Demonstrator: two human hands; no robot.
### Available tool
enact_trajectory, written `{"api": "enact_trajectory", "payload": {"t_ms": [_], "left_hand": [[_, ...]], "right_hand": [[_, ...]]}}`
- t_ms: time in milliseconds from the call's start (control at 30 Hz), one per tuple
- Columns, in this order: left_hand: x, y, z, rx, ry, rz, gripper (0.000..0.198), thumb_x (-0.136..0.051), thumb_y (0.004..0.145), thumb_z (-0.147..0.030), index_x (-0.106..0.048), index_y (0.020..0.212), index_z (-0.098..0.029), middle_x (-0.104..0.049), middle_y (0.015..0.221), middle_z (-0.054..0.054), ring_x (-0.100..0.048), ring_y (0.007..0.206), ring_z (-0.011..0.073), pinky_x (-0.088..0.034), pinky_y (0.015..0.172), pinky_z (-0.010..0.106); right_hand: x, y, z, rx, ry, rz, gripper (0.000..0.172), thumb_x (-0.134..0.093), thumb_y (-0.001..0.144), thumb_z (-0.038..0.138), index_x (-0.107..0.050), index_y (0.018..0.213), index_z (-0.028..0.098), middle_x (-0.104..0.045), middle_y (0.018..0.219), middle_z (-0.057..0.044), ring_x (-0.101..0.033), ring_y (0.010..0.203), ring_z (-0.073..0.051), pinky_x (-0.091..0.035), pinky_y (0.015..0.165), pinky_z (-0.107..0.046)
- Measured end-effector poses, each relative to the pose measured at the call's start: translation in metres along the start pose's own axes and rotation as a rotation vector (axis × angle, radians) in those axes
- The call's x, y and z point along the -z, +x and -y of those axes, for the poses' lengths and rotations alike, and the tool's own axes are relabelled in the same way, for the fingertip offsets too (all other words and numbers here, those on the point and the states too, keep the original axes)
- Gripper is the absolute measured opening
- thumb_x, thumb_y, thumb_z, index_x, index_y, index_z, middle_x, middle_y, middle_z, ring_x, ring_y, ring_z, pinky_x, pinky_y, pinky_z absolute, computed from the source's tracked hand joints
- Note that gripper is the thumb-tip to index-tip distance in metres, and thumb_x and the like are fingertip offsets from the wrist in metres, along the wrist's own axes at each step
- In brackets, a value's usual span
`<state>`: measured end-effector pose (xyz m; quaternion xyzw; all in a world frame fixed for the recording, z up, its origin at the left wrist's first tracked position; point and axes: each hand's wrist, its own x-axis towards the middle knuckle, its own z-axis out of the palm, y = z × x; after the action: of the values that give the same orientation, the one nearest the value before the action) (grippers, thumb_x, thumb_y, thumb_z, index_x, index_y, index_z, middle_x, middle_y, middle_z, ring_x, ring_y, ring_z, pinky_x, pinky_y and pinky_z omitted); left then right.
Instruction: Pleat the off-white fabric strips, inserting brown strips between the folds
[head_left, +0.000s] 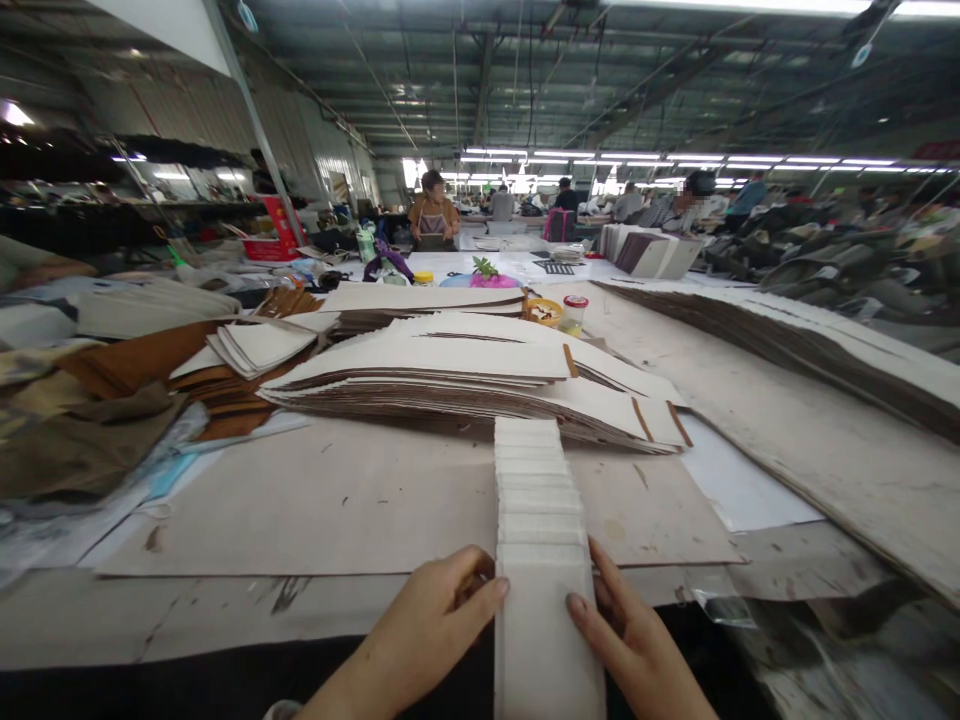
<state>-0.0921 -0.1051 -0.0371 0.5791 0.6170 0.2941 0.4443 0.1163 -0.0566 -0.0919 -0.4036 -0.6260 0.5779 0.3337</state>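
A fanned row of white fabric-like strips (541, 540) runs from the table edge toward the larger stack, each overlapping the one behind it. My left hand (439, 625) grips its left edge, thumb on top and fingers curled at the side. On the right edge, my right hand (634, 630) is closed with its thumb on the top strip and its fingers along the side. Just beyond the far end lies a thick stack of white panels (435, 365) with brown undersides, some with brown end bands. The lower end of the strips leaves the view.
A pale board (315, 500) covers the table before me. Brown and white pieces (225, 385) and cloth are heaped at left. Another long panel stack (810, 335) lies at right. A red-lidded jar (574, 314) and yellow bowl (544, 311) stand behind. A person (433, 212) works farther back.
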Motion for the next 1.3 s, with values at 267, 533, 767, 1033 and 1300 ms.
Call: {"api": "enact_trajectory", "payload": {"t_ms": [267, 533, 767, 1033, 1300], "left_hand": [[0.005, 0.014, 0.007, 0.011, 0.434, -0.173, 0.03, -0.048, 0.08, -0.045, -0.05, 0.067, -0.018, -0.053, 0.059, -0.003, -0.049, 0.056, 0.0129, -0.031, 0.051, 0.022], [-0.006, 0.022, 0.013, -0.372, 0.585, -0.433, 0.051, -0.06, 0.075, -0.029, -0.039, 0.12, -0.021, -0.05, 0.112, 0.008, -0.046, 0.103, 0.023, -0.037, 0.088, 0.037], [-0.014, 0.038, 0.002, -0.482, 0.64, -0.271, 0.042, -0.058, 0.077, -0.033, -0.045, 0.116, -0.021, -0.052, 0.111, 0.006, -0.044, 0.105, 0.0218, -0.035, 0.092, 0.038], [-0.012, 0.041, 0.006, -0.427, 0.53, -0.247, 0.045, -0.06, 0.076, -0.034, -0.044, 0.116, -0.021, -0.049, 0.113, 0.006, -0.042, 0.106, 0.022, -0.034, 0.091, 0.037], [-0.012, 0.041, 0.004, -0.416, 0.52, -0.243, 0.047, -0.061, 0.075, -0.035, -0.043, 0.116, -0.021, -0.049, 0.113, 0.005, -0.042, 0.106, 0.0219, -0.034, 0.091, 0.037]], "right_hand": [[0.002, 0.022, 0.026, -0.025, -0.395, 0.06, 0.064, -0.044, 0.082, 0.045, -0.027, 0.135, 0.013, -0.058, 0.112, -0.012, -0.055, 0.101, -0.025, -0.042, 0.088, -0.042], [0.009, 0.023, 0.033, -0.051, -0.933, -0.035, 0.068, -0.046, 0.079, 0.05, -0.025, 0.135, 0.016, -0.062, 0.087, -0.008, -0.06, 0.08, -0.026, -0.046, 0.068, -0.037], [0.01, 0.021, 0.022, 0.238, -0.829, -0.143, 0.047, -0.05, 0.08, 0.04, -0.041, 0.123, 0.021, -0.059, 0.091, -0.006, -0.057, 0.08, -0.02, -0.049, 0.067, -0.032], [0.016, 0.027, 0.028, 0.305, -0.708, -0.079, 0.028, -0.047, 0.083, 0.029, -0.051, 0.111, 0.023, -0.055, 0.088, -0.004, -0.054, 0.074, -0.017, -0.047, 0.068, -0.03], [0.018, 0.047, 0.039, 0.254, -0.594, 0.011, 0.006, -0.049, 0.081, 0.024, -0.052, 0.078, 0.02, -0.051, 0.071, 0.001, -0.049, 0.061, -0.012, -0.043, 0.057, -0.024]]}}
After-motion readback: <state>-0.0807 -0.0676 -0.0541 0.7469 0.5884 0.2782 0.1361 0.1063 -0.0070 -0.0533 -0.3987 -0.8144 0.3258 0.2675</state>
